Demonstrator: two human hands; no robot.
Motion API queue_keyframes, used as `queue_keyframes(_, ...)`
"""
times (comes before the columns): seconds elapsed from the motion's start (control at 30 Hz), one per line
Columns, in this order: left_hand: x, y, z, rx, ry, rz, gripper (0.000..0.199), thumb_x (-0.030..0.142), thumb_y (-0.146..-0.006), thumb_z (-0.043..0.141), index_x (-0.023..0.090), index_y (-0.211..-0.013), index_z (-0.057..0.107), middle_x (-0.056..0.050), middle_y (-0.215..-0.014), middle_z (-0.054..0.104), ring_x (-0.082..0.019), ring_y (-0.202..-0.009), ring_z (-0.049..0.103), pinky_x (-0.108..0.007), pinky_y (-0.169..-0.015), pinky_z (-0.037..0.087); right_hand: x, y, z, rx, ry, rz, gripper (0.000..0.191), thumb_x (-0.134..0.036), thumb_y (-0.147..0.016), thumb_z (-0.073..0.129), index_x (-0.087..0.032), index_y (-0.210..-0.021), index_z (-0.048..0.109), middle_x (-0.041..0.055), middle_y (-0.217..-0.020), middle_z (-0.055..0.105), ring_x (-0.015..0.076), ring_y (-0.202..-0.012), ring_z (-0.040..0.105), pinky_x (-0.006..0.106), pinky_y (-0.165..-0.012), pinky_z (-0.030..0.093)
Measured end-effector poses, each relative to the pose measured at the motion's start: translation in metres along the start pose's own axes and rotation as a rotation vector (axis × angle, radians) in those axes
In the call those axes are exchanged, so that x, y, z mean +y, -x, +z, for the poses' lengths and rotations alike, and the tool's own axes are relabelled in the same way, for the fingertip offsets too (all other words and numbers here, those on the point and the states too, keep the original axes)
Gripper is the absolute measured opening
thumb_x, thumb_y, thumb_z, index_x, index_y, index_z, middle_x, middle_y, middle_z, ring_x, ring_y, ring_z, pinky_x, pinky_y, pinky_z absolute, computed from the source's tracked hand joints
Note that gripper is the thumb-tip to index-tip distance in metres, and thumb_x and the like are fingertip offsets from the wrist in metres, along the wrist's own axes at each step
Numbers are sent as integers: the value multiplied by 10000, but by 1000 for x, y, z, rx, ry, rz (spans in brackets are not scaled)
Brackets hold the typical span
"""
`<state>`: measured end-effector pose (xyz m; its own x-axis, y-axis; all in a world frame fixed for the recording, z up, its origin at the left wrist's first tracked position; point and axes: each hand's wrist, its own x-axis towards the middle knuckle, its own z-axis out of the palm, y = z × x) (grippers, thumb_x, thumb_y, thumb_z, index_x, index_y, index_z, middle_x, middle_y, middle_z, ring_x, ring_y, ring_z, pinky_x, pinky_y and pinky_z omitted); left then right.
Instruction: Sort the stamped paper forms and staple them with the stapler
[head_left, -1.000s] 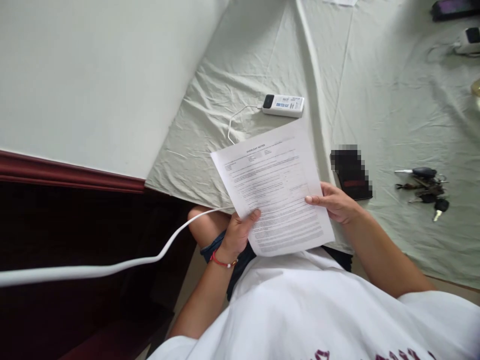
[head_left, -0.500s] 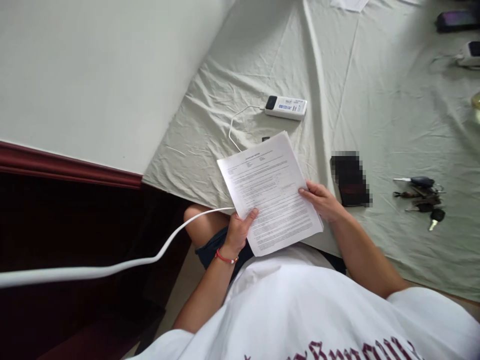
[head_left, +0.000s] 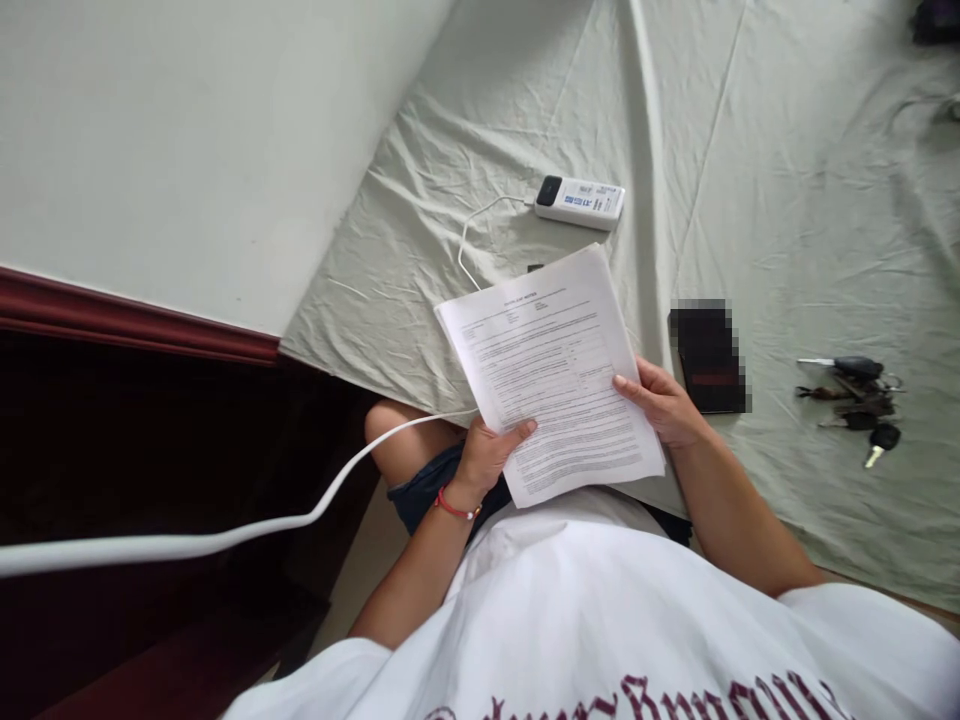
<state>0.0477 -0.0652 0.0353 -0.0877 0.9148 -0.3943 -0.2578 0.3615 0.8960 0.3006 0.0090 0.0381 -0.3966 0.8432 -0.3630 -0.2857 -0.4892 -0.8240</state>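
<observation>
A stack of printed paper sheets (head_left: 555, 380) is held over my lap at the table's edge, its text side facing up. My left hand (head_left: 489, 455) grips the lower left edge, thumb on top and the other fingers hidden underneath. On the right edge my right hand (head_left: 660, 402) pinches the sheets, its thumb lying on the top page. A red bracelet (head_left: 454, 505) circles my left wrist. Just right of my right hand lies a dark flat object (head_left: 711, 358), partly blurred out by pixels.
A white power bank (head_left: 581, 203) with a plugged-in white cable (head_left: 469, 228) lies beyond the papers on the pale cloth (head_left: 420, 200). A bunch of keys (head_left: 859, 395) rests at the right. A thick white cable (head_left: 300, 520) crosses the left side. Dark red trim (head_left: 135, 315) edges the white surface.
The paper stack and both hands have shifted slightly right in view, and the stack's top edge looks a little more raised. The grip of both hands stays the same. The camera view has moved slightly.
</observation>
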Motion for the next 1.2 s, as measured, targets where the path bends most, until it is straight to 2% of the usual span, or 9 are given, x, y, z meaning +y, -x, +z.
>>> queue_keyframes(0.17, 0, -7, 3, -2, 30, -36, 546, 357, -667, 953, 184, -1157, 784, -103, -1105, 814, -319, -1125, 741, -516, -1107, 530, 1, -2, 0, 26, 29, 53, 383, -520, -812, 833, -260, -1090, 786, 38, -985, 801, 247, -881, 753, 395, -842, 603)
queue_keyframes(0.33, -5, -5, -1, 0, 15, -61, 437, 373, -684, 946, 164, -1044, 816, -120, -1151, 806, -318, -1108, 747, -500, -1083, 550, 3, -6, -3, 14, 14, 56, 373, -499, -816, 836, -267, -1104, 789, 32, -983, 799, 230, -859, 749, 374, -828, 593)
queue_keyframes(0.6, -5, -5, -3, -6, 12, -45, 462, 372, -706, 939, 164, -1098, 810, -123, -1193, 795, -320, -1131, 741, -498, -1086, 554, 2, -7, -2, 13, 34, 43, 424, -525, -811, 835, -262, -1140, 784, 41, -1017, 798, 239, -890, 751, 385, -860, 593)
queue_keyframes(0.77, 0, -4, 0, 24, 49, -74, 490, 392, -642, 971, 158, -1043, 815, -130, -1115, 813, -348, -1106, 752, -504, -1056, 572, 1, -6, -2, 5, 37, 49, 422, -523, -811, 835, -263, -1139, 782, 44, -1031, 797, 245, -909, 750, 391, -871, 596)
queue_keyframes(0.97, 6, -7, -2, 149, 213, -67, 508, 527, -695, 911, 145, -1014, 808, -140, -1084, 816, -363, -1167, 733, -496, -1081, 558, 3, -5, -6, -44, 79, 34, 341, -498, -855, 805, -274, -1112, 794, 23, -1021, 796, 223, -895, 743, 364, -870, 592)
queue_keyframes(1.2, 7, -7, -2, 149, 217, -63, 472, 511, -703, 912, 145, -980, 806, -133, -1078, 818, -354, -1199, 720, -492, -1105, 544, 3, -4, -10, -71, 116, 32, 330, -480, -869, 795, -263, -1117, 780, 24, -992, 790, 222, -892, 734, 346, -814, 597)
